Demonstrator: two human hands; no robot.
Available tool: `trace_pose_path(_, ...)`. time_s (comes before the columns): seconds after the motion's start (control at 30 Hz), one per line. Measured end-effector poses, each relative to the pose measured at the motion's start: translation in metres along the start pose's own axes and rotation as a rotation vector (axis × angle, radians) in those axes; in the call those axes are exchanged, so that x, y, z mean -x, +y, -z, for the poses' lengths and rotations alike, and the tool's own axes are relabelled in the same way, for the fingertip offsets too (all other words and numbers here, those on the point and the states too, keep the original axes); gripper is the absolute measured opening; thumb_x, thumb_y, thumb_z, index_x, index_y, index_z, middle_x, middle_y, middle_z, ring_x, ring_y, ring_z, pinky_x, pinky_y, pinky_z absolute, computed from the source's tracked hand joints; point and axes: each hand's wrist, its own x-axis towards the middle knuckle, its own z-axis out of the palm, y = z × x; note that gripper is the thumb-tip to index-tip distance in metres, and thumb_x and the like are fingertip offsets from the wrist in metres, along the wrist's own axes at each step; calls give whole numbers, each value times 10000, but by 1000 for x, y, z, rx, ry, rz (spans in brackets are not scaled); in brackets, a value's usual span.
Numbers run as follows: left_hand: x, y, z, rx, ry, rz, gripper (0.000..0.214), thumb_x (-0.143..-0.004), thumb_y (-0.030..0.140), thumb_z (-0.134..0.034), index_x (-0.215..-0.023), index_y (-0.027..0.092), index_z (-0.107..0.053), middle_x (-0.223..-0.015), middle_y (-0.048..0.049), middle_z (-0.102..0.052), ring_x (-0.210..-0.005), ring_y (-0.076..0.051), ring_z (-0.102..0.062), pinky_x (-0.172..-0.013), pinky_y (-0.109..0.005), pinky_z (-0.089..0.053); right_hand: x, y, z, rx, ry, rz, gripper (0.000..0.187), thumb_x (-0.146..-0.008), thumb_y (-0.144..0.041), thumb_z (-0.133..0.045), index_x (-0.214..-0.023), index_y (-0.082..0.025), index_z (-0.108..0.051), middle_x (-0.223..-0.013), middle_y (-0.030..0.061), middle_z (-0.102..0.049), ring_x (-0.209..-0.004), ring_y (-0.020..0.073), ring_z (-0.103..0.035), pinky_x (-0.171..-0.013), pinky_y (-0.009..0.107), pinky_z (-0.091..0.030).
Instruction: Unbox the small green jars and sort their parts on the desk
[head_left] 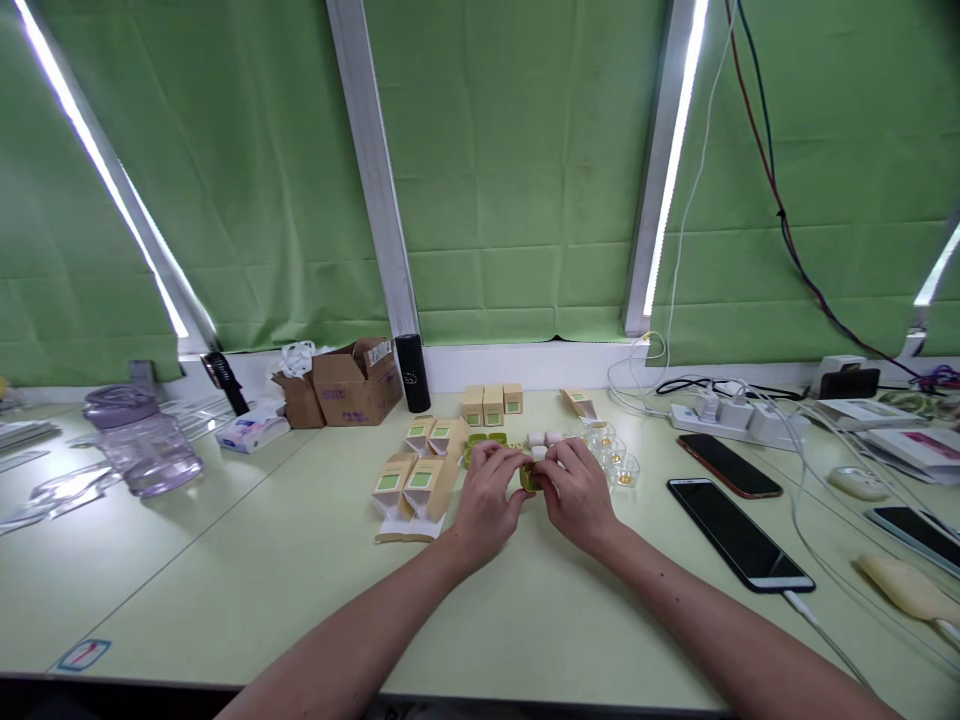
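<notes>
My left hand [489, 492] and my right hand [577, 492] meet at the middle of the pale green table [300, 560]. Together their fingers pinch a small green item with a white part [533, 470]. To the left of my left hand lie several open tan cartons with green labels [417, 478]. Three closed tan boxes [492, 403] stand in a row behind. Small clear cups with gold pieces [616, 455] sit just right of my right hand. Green pieces [480, 442] lie behind my left hand.
Cardboard boxes [352, 385] and a black cylinder [412, 372] stand by the window sill. A clear purple jug [142, 440] is at the left. Two black phones [739, 525] lie at the right, beside a power strip [731, 420] with cables.
</notes>
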Motion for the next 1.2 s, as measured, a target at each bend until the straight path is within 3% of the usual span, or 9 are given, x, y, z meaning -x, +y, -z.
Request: trace_pose_path(1.2, -1, 0, 1, -108, 34, 37, 461, -817, 78, -732, -1248, 225, -661, -1177, -93, -712, -1186, -328, -512, -992, -523, -506, -2, -4, 1, 6, 31, 59, 200, -944, -75, -551, -837, -179, -684, -824, 70, -612, -832, 220, -479, -708, 357, -403)
